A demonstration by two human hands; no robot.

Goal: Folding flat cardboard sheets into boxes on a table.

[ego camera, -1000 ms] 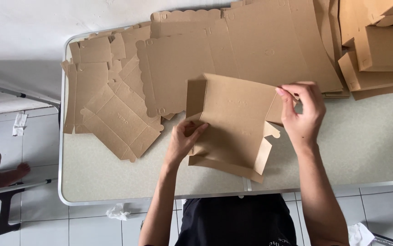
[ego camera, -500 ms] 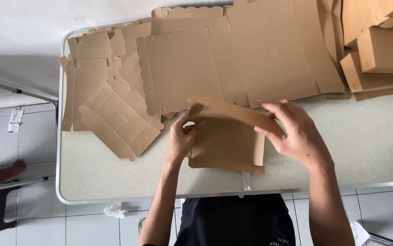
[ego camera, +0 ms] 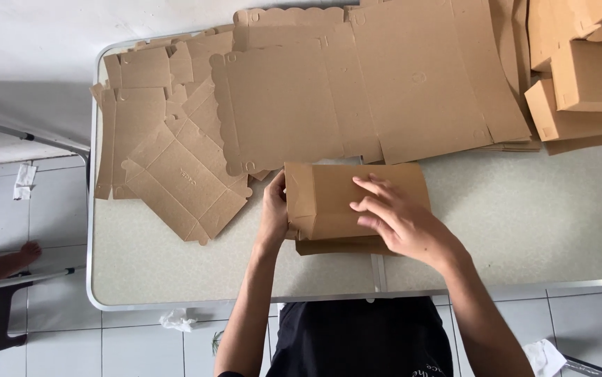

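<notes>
A small packing workplace, by the look of it: a pale folding table (ego camera: 524, 230) with a metal rim stands on a white tiled floor (ego camera: 49, 335). Flat cardboard blanks (ego camera: 357, 91) cover the table's far half, more lie at its far left corner, and finished boxes (ego camera: 587, 84) are stacked at its far right corner. Crumpled tissues (ego camera: 175, 320) lie on the floor below the near edge.
</notes>
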